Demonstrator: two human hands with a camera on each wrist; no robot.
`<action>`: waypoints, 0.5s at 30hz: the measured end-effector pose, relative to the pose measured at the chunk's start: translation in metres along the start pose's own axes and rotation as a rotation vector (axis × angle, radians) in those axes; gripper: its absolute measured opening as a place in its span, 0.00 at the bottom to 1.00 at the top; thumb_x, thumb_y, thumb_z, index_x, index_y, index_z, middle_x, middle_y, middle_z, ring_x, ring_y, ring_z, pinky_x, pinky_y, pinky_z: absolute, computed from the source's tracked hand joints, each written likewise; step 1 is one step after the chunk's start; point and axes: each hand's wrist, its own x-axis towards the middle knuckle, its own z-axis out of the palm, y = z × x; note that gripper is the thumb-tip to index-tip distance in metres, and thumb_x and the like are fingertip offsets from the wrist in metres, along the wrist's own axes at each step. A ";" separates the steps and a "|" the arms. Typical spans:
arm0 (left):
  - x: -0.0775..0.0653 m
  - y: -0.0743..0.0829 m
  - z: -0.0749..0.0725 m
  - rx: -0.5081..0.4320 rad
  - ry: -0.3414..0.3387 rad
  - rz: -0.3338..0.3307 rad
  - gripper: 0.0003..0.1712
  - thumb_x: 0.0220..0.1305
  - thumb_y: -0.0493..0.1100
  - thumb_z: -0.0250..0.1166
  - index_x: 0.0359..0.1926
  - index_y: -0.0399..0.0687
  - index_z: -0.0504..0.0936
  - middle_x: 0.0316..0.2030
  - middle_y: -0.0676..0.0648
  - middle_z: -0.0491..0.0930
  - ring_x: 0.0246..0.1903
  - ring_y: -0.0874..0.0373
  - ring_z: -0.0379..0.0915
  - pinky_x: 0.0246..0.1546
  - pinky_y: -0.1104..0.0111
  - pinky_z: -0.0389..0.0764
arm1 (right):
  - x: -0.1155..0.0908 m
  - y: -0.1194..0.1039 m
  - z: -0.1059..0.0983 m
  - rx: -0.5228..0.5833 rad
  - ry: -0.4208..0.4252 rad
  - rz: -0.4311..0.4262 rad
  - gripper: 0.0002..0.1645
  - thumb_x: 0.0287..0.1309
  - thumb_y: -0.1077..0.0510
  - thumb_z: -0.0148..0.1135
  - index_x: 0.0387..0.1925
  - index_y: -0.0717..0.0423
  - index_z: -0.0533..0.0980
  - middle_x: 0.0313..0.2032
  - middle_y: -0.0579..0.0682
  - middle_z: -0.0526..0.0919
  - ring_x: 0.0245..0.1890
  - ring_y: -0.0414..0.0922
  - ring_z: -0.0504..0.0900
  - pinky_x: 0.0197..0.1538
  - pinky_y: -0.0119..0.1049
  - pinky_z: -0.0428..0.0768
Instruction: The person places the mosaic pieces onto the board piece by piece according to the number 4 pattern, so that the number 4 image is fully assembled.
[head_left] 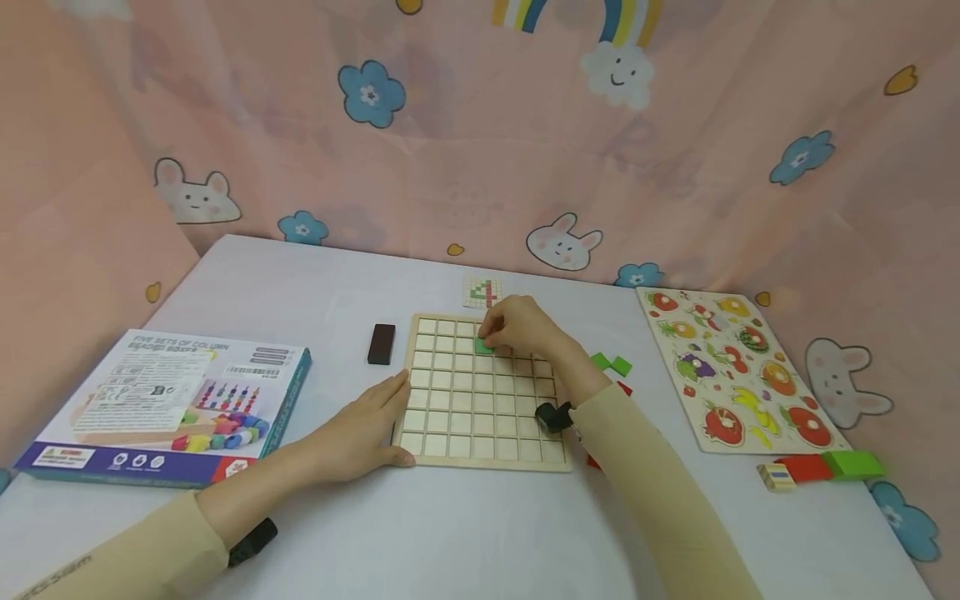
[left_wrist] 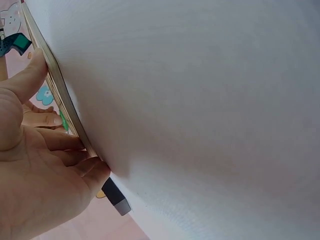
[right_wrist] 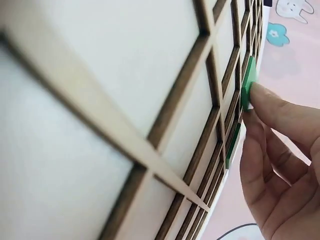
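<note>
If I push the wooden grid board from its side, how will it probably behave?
The wooden grid board is probably stiff, since its edge looks straight in the left wrist view. Lying flat and broad on the white tabletop, it would likely slide rather than tip. The left hand touches its left edge, so it may resist pushes that way.
</note>
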 end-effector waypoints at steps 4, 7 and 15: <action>-0.001 -0.001 0.000 -0.005 0.004 -0.004 0.56 0.60 0.53 0.70 0.75 0.27 0.49 0.78 0.32 0.41 0.78 0.35 0.40 0.75 0.42 0.54 | -0.001 0.002 -0.004 -0.047 -0.018 -0.039 0.03 0.57 0.59 0.71 0.35 0.51 0.85 0.33 0.48 0.86 0.34 0.43 0.80 0.41 0.35 0.79; 0.000 -0.001 0.001 -0.011 0.004 -0.005 0.57 0.60 0.53 0.70 0.75 0.28 0.48 0.78 0.33 0.40 0.78 0.35 0.40 0.75 0.42 0.54 | -0.004 0.008 -0.013 -0.064 -0.016 -0.057 0.05 0.58 0.60 0.69 0.38 0.51 0.85 0.34 0.49 0.86 0.36 0.45 0.81 0.42 0.36 0.80; 0.000 -0.003 0.002 -0.002 0.002 -0.006 0.57 0.60 0.54 0.70 0.75 0.28 0.48 0.78 0.33 0.40 0.78 0.35 0.40 0.75 0.41 0.53 | -0.028 0.052 -0.052 -0.048 0.023 0.048 0.07 0.61 0.58 0.66 0.40 0.53 0.84 0.37 0.52 0.85 0.37 0.48 0.78 0.39 0.35 0.78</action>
